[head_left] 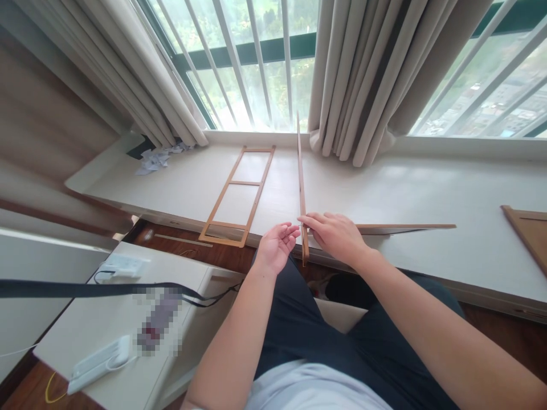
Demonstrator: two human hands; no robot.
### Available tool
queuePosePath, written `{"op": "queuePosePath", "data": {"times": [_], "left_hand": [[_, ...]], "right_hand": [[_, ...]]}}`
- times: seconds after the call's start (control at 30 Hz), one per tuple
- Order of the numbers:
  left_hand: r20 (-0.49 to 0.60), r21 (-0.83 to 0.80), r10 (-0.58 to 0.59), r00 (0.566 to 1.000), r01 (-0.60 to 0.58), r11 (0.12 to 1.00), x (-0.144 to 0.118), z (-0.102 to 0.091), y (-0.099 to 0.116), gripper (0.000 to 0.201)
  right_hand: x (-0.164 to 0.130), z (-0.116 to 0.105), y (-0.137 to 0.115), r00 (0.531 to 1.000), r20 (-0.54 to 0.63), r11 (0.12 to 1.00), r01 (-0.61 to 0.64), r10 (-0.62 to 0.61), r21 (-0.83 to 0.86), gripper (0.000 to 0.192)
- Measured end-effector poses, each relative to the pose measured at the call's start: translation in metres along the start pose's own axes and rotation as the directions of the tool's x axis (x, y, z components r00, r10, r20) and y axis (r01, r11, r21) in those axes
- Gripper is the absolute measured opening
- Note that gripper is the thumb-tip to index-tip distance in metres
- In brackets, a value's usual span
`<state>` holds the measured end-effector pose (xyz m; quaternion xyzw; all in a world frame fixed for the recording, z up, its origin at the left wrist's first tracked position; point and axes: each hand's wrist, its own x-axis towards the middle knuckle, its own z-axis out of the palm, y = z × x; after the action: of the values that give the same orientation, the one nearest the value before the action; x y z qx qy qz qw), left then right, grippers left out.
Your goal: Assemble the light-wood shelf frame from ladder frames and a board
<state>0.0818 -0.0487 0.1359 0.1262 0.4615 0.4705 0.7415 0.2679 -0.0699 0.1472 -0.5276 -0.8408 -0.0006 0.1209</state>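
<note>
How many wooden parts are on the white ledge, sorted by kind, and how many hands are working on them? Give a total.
Ladder-like wooden frame lying flat: 1
Wooden piece standing on edge, right hand on its near end, left hand open beside it: 1
Flat wooden strip: 1
Wooden panel at right edge: 1
Hands: 2
Total: 6

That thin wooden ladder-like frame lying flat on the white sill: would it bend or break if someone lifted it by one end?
The ladder-like frame has slim rails and few crosspieces, so it is probably light and may flex a little. Its thin joints look fragile, so a twist could crack them. Lying flat on the smooth white sill, it would likely slide rather than tip.
</note>
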Motion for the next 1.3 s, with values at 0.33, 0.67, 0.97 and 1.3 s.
{"op": "queuePosePath", "data": {"times": [0.33,0.67,0.97,1.3], "left_hand": [[-0.04,0.048,0.0,0.999,0.002,0.999,-0.001,-0.002,-0.002,0.009],[0.031,0.254,0.02,0.999,-0.027,0.967,-0.001,0.0,0.013,0.007],[0.087,0.355,-0.072,0.994,0.037,0.934,0.007,-0.002,0.023,0.005],[0.132,0.407,-0.047,0.99,-0.011,0.914,0.004,0.0,0.028,0.007]], "right_hand": [[-0.001,-0.002,0.0,1.0,-0.009,1.0,-0.003,0.003,0.012,0.042],[-0.002,-0.003,0.001,1.0,-0.004,1.0,-0.003,0.003,0.015,0.041],[-0.003,-0.002,0.003,1.0,-0.012,1.0,-0.003,0.003,0.01,0.042],[-0.002,-0.004,0.003,1.0,0.007,1.0,-0.004,0.004,0.026,0.043]]}}
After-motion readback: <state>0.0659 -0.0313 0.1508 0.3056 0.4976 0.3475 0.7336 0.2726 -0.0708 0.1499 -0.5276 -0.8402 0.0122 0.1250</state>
